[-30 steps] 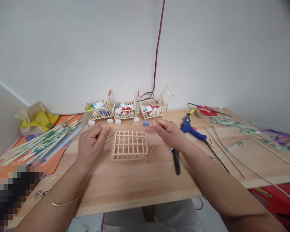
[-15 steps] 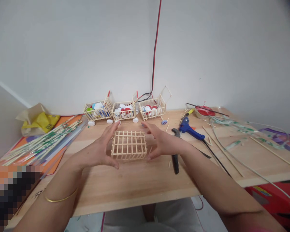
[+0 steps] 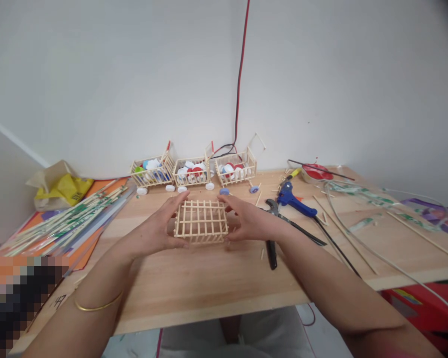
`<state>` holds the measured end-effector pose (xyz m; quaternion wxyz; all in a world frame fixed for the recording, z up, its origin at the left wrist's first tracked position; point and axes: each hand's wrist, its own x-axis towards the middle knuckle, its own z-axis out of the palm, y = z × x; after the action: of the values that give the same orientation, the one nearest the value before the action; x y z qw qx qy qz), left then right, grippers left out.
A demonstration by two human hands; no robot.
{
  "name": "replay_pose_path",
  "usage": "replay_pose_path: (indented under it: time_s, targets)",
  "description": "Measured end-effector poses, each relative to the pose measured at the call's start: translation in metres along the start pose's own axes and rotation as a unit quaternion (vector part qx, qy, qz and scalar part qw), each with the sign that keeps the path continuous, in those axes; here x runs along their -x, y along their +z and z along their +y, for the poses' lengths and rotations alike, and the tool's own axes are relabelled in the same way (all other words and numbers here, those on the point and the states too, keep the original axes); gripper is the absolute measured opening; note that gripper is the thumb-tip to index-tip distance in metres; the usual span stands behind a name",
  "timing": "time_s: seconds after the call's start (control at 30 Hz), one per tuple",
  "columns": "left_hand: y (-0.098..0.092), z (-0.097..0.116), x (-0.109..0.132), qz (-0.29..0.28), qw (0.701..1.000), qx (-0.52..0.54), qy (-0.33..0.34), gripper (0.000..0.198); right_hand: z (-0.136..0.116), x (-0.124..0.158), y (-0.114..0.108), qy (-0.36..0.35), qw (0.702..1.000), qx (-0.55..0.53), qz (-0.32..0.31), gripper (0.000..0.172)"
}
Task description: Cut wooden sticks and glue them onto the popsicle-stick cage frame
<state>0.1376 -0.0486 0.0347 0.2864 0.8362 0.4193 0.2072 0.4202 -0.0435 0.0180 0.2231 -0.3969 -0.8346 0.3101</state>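
A small open cage of thin wooden sticks is held between both my hands just above the wooden table. My left hand grips its left side, thumb in front and fingers behind. My right hand holds its right side the same way. Three finished stick carts filled with coloured bottle caps stand in a row at the wall behind it.
A bundle of long sticks lies on orange sheets at the left. Black pliers, a blue glue gun with its cable, a red lid, loose sticks and plastic strips lie at the right. A yellow bag sits far left.
Both hands came down from beside the stick cage and closed on its two sides. The cage has been lifted slightly and tilted off the table.
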Motion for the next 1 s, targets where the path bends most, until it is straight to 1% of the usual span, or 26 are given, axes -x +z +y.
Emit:
replay_pose_path:
  time_s: [0.2,0.33,0.4,0.47,0.53,0.6,0.67,0.8,1.0]
  targets:
    - [0.006,0.0,-0.003,0.015,1.0,0.011,0.003,0.101,0.003,0.0,-0.002,-0.001,1.0,-0.012,0.003,0.088]
    - [0.007,-0.002,-0.004,0.015,1.0,0.002,0.01,0.099,0.007,0.0,-0.003,-0.004,1.0,-0.018,0.002,0.088]
    - [0.007,-0.003,-0.005,0.024,1.0,0.0,0.012,0.097,0.008,0.0,-0.002,-0.007,1.0,-0.019,0.0,0.088]
    - [0.007,-0.003,-0.005,0.037,0.999,0.001,0.015,0.096,0.008,0.0,-0.002,-0.021,1.0,-0.018,0.007,0.088]
    - [0.006,-0.002,-0.006,0.044,0.999,0.002,0.023,0.091,0.005,-0.001,-0.003,-0.033,0.999,-0.016,0.023,0.085]
    - [0.006,-0.002,-0.006,0.045,0.998,-0.005,0.031,0.08,0.002,-0.001,-0.004,-0.033,0.998,-0.012,0.044,0.076]
    - [0.005,-0.002,-0.006,0.047,0.998,-0.023,0.04,0.071,-0.002,-0.002,-0.005,-0.031,0.998,0.001,0.058,0.065]
    - [0.006,-0.002,-0.005,0.042,0.997,-0.046,0.053,0.071,-0.008,-0.002,-0.007,-0.048,0.996,0.029,0.065,0.04]
    - [0.008,-0.004,-0.006,0.039,0.996,-0.057,0.055,0.066,-0.011,-0.002,-0.008,-0.059,0.996,0.038,0.061,0.012]
